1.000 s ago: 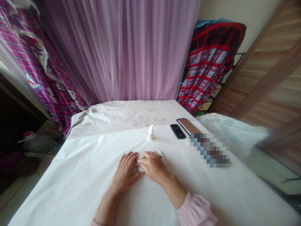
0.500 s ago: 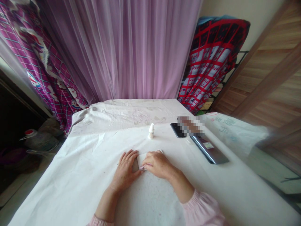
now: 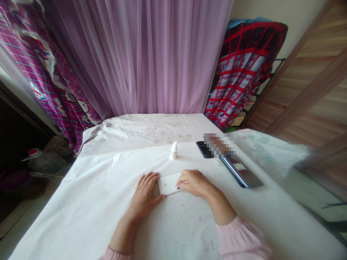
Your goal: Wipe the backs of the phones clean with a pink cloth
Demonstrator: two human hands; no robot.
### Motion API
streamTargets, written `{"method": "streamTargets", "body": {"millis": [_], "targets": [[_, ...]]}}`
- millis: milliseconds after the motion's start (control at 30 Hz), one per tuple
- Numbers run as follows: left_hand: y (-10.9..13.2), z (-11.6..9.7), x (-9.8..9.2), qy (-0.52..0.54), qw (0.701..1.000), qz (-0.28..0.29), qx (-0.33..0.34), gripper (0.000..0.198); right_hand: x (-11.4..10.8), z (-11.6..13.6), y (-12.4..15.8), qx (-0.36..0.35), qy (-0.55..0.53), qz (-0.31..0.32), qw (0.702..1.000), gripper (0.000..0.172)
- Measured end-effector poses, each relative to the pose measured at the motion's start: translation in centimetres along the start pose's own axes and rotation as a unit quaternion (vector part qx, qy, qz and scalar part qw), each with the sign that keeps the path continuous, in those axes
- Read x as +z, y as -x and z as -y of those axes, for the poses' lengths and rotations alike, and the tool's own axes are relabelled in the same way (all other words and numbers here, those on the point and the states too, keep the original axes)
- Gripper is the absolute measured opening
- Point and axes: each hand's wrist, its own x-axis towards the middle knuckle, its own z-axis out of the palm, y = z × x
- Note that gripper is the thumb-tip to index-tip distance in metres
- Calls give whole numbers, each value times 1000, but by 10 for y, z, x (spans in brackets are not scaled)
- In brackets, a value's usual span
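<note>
A flat white slab (image 3: 168, 182), which looks like a phone lying face down, rests on the white table cover with a small grey mark showing on it. My left hand (image 3: 146, 191) lies flat at its left end, fingers stretched out, thumb and forefinger against its edges. A small pink cloth (image 3: 181, 185) is pinched in my right hand (image 3: 195, 182) and pressed on the slab's right part. That hand hides the slab's right end. Beyond the slab, a little white bottle (image 3: 174, 151) stands upright.
Right of the bottle lie a dark phone (image 3: 204, 150) and a larger silvery-grey device (image 3: 244, 173) with a label, beside a blurred-out patch. A tiny white piece (image 3: 217, 162) lies near them. A purple curtain (image 3: 151, 57) hangs behind the table; a plastic sheet (image 3: 271, 151) is at right.
My right hand has slid to the right along the white slab with the pink cloth, uncovering the slab's middle. My left hand has stayed in place.
</note>
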Motion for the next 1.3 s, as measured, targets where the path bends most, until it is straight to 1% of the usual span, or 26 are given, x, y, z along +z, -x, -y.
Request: {"method": "streamTargets", "body": {"millis": [233,367,467,700,900,1133,1300], "targets": [[0,-1,0,2,1000,-2,-1,58,-8,-21,3,46,-2,-22,999,20],[0,0,0,4,1000,-4,4,57,-9,-26,4,64,-13,-28,997,18],[0,0,0,4,1000,-3,5,57,-8,-27,3,70,3,-41,997,16],[0,-2,-1,-3,1000,-4,6,56,0,-19,-5,73,58,-95,991,19],[0,-1,-1,-7,1000,-8,4,57,5,-13,-9,73,72,-112,988,21],[0,-1,1,-2,1000,-13,6,57,17,0,-14,32,83,-104,991,20],[0,-2,1,2,1000,-12,4,58,33,16,-17,-1,88,-125,988,19]]}}
